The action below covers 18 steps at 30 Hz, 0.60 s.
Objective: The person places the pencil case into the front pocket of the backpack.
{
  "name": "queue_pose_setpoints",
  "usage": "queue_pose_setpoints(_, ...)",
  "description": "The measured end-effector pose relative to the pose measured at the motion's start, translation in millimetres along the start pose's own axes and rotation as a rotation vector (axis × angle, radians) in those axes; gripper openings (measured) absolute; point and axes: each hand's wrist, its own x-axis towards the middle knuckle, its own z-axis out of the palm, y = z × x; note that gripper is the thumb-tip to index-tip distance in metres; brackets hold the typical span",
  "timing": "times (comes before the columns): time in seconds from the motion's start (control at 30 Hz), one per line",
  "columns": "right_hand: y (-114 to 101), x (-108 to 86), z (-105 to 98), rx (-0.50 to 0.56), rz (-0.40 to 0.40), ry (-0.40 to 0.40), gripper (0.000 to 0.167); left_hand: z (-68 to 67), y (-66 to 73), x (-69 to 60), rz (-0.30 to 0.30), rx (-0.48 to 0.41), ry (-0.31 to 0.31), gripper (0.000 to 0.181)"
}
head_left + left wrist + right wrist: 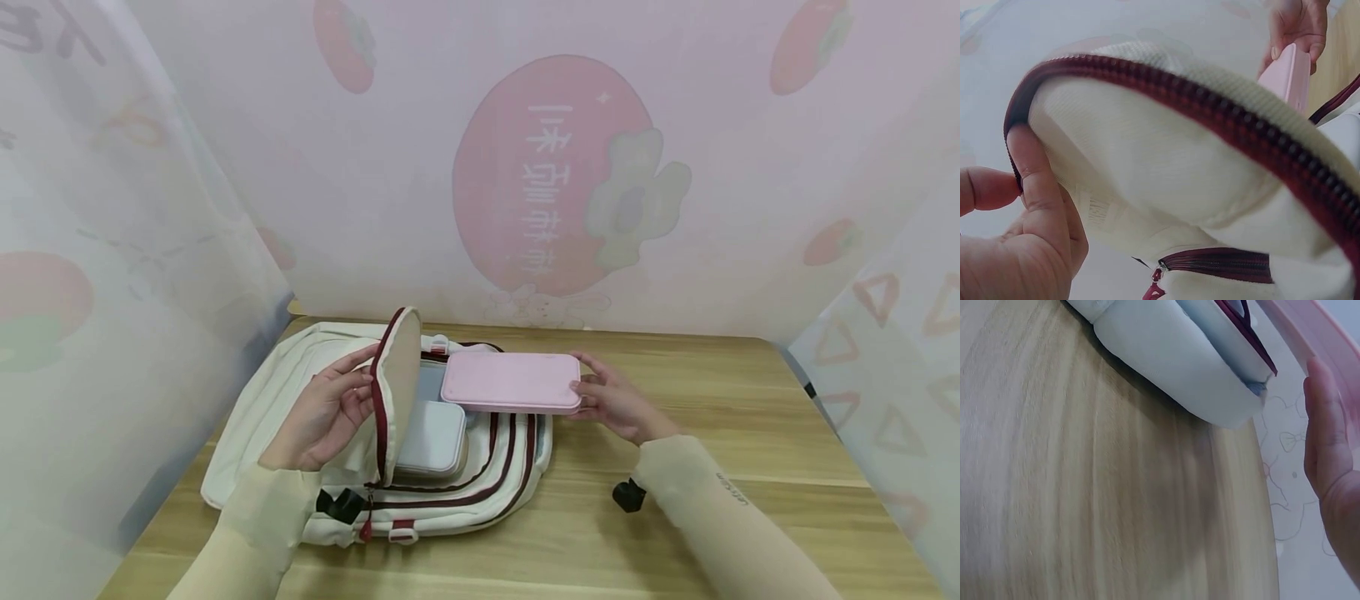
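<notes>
A cream backpack [251,425] with dark red zips lies on the table, its front pocket unzipped. My left hand [326,417] pinches the rim of the pocket flap [405,375] between thumb and fingers and holds it upright; the left wrist view shows the thumb outside and a finger inside the zip edge [1141,78]. In my right hand [618,406] is a flat pink rectangular case [513,381], gripped by its right end and held above the bag's right part. A white rounded box [435,437] sits in the pocket, beside a partly hidden grey-blue item [430,382].
The bag rests on the left half of a wooden table [712,375]. A pale curtain [375,192] with strawberry prints hangs behind and at both sides. A red zip pull [366,529] and a buckle [402,533] are at the bag's near side.
</notes>
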Motion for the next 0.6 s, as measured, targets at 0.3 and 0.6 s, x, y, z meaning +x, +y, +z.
queue_pose_setpoints(0.3, 8, 6.5, 12, -0.003, 0.023, 0.008, 0.069, 0.7, -0.2, -0.5, -0.004, -0.006, 0.005, 0.038)
queue_pose_setpoints(0.6, 6, 12.6, 26, -0.009, 0.071, 0.023, 0.070, 2.2, 0.1, -0.5, -0.006, -0.001, 0.006, 0.038)
